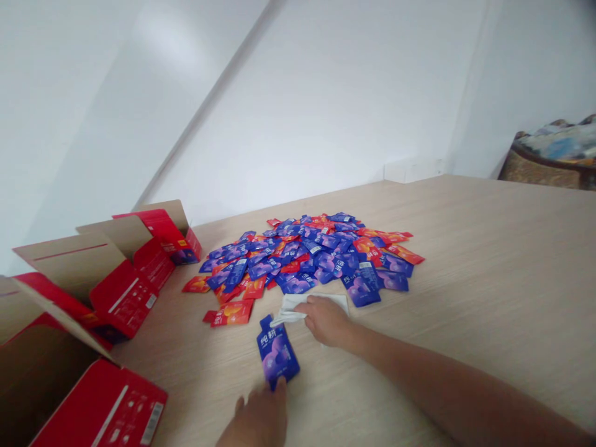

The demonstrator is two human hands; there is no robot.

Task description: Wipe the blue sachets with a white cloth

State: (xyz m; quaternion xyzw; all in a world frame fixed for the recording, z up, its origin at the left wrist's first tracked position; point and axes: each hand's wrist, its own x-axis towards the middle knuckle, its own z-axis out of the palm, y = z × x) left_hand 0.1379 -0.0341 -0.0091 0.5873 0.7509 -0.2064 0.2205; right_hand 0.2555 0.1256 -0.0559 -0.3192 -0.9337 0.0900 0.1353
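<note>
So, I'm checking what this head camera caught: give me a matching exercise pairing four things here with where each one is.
Things:
1. left hand
2. right hand
3. heap of blue and red pouches
4. open red cartons

Places:
A. at the left of the view
B. on a lone blue pouch
C. on a white folded sheet
D. in the middle of the light wooden tabletop

Pairs: 1-B, 2-C, 3-D, 4-A

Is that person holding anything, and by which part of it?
The left hand pinches a blue pouch by its bottom end. The right hand rests on a white cloth; whether it grips it cannot be told.
</note>
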